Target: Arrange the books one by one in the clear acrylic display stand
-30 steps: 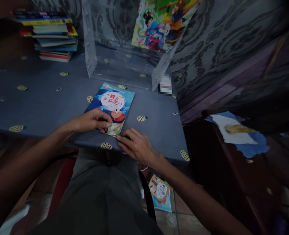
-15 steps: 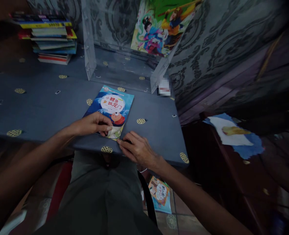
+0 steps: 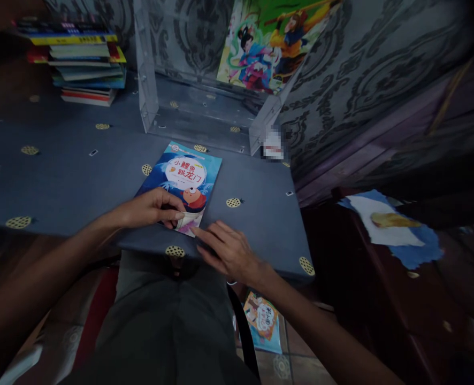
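A blue picture book (image 3: 188, 174) with a red fish on its cover lies near the table's front edge. My left hand (image 3: 154, 207) pinches the lower part of its cover and bends it up, so a pale page with pink and purple (image 3: 189, 223) shows underneath. At the book's lower right corner is my right hand (image 3: 229, 250), fingers loosely spread, the index fingertip touching the page corner. Nothing shows gripped in it.
A clear plastic stand (image 3: 205, 135) stands behind the book, with a colourful illustrated book (image 3: 269, 48) in it. A stack of books (image 3: 86, 69) is at the back left. Another book (image 3: 261, 321) lies below the table, and a brown bench (image 3: 381, 278) stands at the right.
The inner page showing under the lifted cover has gone from yellow-green to pink and purple. My right fingers have spread a little at the corner. The view has shifted slightly.
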Demonstrator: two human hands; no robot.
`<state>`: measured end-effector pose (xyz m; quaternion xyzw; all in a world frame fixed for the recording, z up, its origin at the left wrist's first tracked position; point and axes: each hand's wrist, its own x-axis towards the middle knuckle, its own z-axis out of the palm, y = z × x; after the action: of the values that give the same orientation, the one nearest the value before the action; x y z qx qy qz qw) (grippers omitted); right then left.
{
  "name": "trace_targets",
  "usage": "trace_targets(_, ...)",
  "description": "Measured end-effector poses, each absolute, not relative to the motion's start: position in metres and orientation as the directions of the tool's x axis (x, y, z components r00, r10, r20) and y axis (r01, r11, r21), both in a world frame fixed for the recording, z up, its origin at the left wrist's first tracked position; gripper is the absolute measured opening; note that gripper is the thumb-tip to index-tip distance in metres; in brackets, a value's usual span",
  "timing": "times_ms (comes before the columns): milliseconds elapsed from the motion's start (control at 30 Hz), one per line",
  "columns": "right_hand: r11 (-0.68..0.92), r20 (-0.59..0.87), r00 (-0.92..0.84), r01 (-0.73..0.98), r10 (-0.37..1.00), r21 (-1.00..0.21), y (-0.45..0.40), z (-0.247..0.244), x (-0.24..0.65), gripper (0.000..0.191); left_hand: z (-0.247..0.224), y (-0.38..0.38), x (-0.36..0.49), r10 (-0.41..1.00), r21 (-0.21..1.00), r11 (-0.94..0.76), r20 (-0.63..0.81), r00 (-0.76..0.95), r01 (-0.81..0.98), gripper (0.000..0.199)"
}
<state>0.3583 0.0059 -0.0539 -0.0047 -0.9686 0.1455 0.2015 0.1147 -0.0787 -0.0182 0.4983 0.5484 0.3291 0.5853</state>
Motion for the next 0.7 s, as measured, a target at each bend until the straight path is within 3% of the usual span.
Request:
trace_targets(167, 0.961, 0.423, -0.906, -0.101, 0.018, -0.259, 0.0061, -0.0565, 0.3577, 0.022, -0.0178, -0.0793, 0.1149, 0.932, 0.945, 0.289, -0.314, 0.180, 0.152, 0.025)
trace_targets(700, 0.959, 0.438, -0.898, -0.085, 0.044, -0.270, 0.0052, -0.0544, 0.3607, 0.026, -0.0197, -0.0800, 0.1134, 0.924, 0.935, 0.323, -0.345, 0.163, 0.148, 0.022)
